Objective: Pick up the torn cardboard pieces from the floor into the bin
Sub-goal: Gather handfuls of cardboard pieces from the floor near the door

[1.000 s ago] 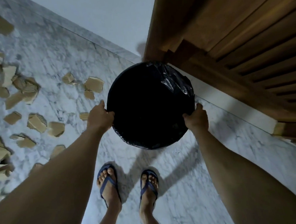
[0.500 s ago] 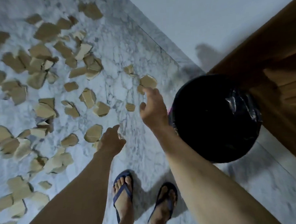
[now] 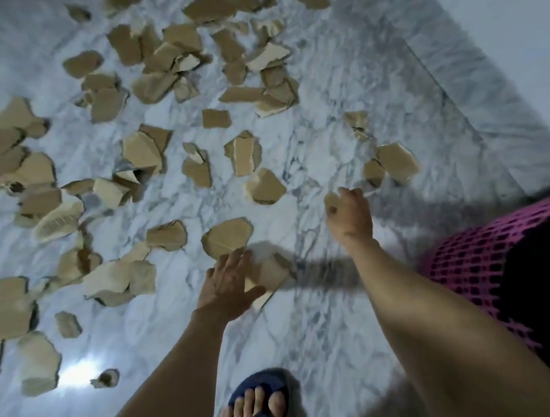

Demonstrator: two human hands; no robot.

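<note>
Several torn brown cardboard pieces (image 3: 226, 236) lie scattered over the white marble floor (image 3: 325, 335), thickest at the left and top. My left hand (image 3: 228, 283) reaches down with spread, straight fingers and partly covers a piece (image 3: 271, 273) on the floor; it holds nothing. My right hand (image 3: 349, 216) is further forward with curled fingers, and a small cardboard piece (image 3: 331, 199) sits at its thumb and fingertips. The bin (image 3: 466, 266), pink mesh with a black liner, stands at the right edge, close beside my right forearm.
A grey marble skirting and a pale wall (image 3: 498, 30) run along the upper right. My foot in a blue flip-flop (image 3: 258, 405) stands at the bottom centre. Two pieces (image 3: 394, 162) lie just beyond my right hand.
Both hands left the bin's rim and swung left and down toward the floor. The view turned left, so the bin slid to the right edge. My right hand's fingers have curled at a small piece.
</note>
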